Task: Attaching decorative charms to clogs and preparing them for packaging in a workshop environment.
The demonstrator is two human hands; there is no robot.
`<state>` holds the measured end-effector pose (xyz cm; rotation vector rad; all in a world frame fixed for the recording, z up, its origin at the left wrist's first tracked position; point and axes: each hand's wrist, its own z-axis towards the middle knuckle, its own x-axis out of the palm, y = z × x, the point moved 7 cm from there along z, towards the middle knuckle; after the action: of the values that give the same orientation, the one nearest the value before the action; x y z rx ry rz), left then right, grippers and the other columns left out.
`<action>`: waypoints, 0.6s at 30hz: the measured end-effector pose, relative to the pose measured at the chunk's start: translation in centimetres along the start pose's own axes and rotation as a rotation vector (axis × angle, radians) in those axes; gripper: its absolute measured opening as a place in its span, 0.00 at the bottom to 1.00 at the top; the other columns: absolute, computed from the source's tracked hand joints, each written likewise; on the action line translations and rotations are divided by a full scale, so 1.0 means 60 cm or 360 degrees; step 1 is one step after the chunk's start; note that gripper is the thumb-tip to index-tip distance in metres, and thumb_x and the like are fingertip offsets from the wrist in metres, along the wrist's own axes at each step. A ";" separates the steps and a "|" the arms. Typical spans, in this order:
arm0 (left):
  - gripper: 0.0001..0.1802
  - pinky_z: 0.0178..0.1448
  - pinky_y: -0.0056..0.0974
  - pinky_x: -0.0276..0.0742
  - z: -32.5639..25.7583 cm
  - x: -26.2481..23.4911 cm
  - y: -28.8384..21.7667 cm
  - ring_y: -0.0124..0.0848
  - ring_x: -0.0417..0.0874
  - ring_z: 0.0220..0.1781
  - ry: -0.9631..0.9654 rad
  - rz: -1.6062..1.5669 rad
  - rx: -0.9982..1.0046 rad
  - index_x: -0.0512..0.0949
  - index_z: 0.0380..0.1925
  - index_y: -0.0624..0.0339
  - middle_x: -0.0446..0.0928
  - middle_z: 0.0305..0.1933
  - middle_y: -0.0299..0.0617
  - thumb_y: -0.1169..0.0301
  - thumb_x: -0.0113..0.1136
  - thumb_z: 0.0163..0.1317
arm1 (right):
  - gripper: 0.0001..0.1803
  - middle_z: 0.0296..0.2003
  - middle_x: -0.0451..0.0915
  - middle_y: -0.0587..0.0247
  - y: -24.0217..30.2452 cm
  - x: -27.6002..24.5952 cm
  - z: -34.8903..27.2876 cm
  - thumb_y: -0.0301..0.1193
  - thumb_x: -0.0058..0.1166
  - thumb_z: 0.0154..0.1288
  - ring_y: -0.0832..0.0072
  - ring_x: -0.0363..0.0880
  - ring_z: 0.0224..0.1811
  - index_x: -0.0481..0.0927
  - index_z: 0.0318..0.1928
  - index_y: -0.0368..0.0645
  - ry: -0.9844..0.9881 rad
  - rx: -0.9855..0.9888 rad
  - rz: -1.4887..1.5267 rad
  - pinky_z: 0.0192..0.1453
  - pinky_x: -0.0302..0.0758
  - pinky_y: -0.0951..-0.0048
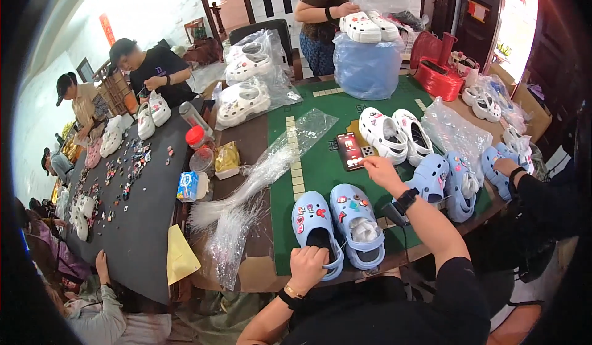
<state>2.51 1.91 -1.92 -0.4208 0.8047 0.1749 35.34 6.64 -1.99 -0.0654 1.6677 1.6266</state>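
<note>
Two light blue clogs with colourful charms stand in front of me on the green mat (280,221). My left hand (308,270) is closed round the heel end of the left blue clog (312,215). Beside it, the right blue clog (353,212) has crumpled clear plastic inside, and no hand touches it. My right hand (382,173) is by the lower right corner of a lit phone (350,152), its fingers curled and one fingertip toward the screen. Just beyond that hand sits a pair of white clogs (382,136) with charms. Whether the fingertip touches the phone I cannot tell.
More blue clogs (459,188) lie at the right, where another person's hand (507,167) holds one. Clear plastic bags (283,160) spread to the left. Farther off are a blue plastic-wrapped stool (367,67), bagged white clogs (243,101) and a dark table (139,209) with scattered charms.
</note>
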 end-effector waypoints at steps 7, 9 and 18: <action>0.04 0.34 0.41 0.59 -0.002 -0.001 0.001 0.33 0.74 0.25 0.0096 -0.0053 -0.0042 0.79 0.24 0.50 0.70 0.21 0.33 0.71 0.64 0.47 | 0.15 0.38 0.83 0.49 -0.048 0.040 0.027 0.38 0.47 0.65 0.51 0.81 0.42 0.85 0.41 0.46 -0.0008 0.0052 -0.0404 0.46 0.76 0.56; 0.04 0.34 0.40 0.60 -0.002 -0.007 0.003 0.33 0.74 0.25 0.0113 -0.0062 -0.0063 0.79 0.25 0.50 0.70 0.21 0.32 0.71 0.64 0.46 | 0.16 0.36 0.83 0.49 -0.031 0.052 0.016 0.37 0.46 0.65 0.51 0.82 0.38 0.85 0.40 0.44 0.0054 -0.0005 -0.0330 0.44 0.76 0.57; 0.05 0.35 0.40 0.62 0.001 -0.008 0.001 0.32 0.76 0.26 0.0100 -0.0092 -0.0059 0.81 0.27 0.49 0.73 0.22 0.32 0.68 0.66 0.47 | 0.14 0.30 0.83 0.50 0.077 -0.008 -0.153 0.35 0.49 0.66 0.57 0.82 0.31 0.84 0.37 0.39 0.0281 -0.0066 -0.0223 0.37 0.76 0.64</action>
<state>2.24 1.99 -1.54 -0.4863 0.8512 0.1233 28.70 -0.70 0.81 -0.3480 1.7200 1.5867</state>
